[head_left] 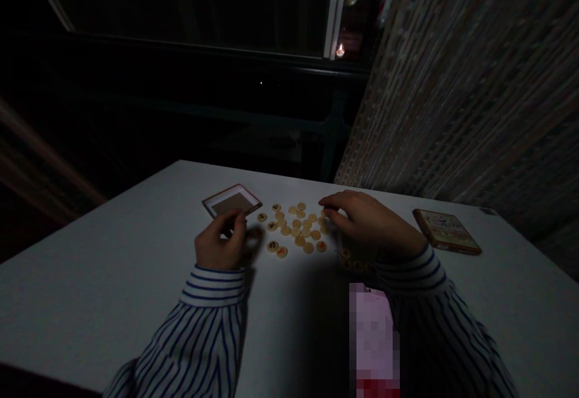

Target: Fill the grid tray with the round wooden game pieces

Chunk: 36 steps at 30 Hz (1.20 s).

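Round, pale Chinese chess pieces [296, 224] lie loosely scattered on the white table, some showing black or red characters and others blank sides. My left hand [221, 238] is at the left of the pieces, in front of a shallow open box part [233, 199]. Its fingers are curled, with thumb and forefinger close together; whatever they may hold cannot be made out. My right hand [362, 217] reaches over the right side of the pieces, forefinger stretched out and thumb slightly apart below it, close to a piece. More pieces [357, 263] sit in shadow under my right wrist.
A flat box with a printed cover [447, 231] lies at the right of the white table [113, 253]. A phone with a lit, blurred screen [374, 331] is near the front, beside my right sleeve. A string curtain [434, 84] hangs behind the right side; a dark window [190, 6] is beyond.
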{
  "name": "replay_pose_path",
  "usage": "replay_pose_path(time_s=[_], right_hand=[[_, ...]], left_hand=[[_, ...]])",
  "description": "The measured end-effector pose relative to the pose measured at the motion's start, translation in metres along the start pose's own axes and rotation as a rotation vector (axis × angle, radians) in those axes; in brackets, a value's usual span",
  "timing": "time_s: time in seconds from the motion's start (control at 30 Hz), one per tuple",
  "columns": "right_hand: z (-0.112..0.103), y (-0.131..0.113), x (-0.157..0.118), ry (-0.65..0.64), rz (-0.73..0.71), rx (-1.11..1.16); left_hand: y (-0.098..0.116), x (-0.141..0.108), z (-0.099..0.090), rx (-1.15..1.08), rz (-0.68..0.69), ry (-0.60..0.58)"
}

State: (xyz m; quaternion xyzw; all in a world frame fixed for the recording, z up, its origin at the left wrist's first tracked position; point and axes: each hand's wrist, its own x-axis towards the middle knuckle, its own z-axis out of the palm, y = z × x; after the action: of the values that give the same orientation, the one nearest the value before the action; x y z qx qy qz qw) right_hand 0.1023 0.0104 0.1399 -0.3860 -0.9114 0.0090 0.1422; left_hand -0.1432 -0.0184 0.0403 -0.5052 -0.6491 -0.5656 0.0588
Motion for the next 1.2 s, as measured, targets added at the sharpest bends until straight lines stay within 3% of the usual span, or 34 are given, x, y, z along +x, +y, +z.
replay_pose_path(time_s=[0.47,0.83,1.2], right_hand=[[0.007,0.013,-0.006,-0.121,0.041,-0.008],[-0.002,0.015,-0.011,-0.201,0.094,0.002],[-0.004,0.016,-0.014,-0.192,0.085,0.031]], left_hand=[[-0.007,-0.002,-0.002,-0.076,-0.141,-0.048],[-0.008,-0.004,0.002,-0.098,-0.172,-0.097],[-0.008,-0.004,0.002,-0.11,-0.163,-0.1]])
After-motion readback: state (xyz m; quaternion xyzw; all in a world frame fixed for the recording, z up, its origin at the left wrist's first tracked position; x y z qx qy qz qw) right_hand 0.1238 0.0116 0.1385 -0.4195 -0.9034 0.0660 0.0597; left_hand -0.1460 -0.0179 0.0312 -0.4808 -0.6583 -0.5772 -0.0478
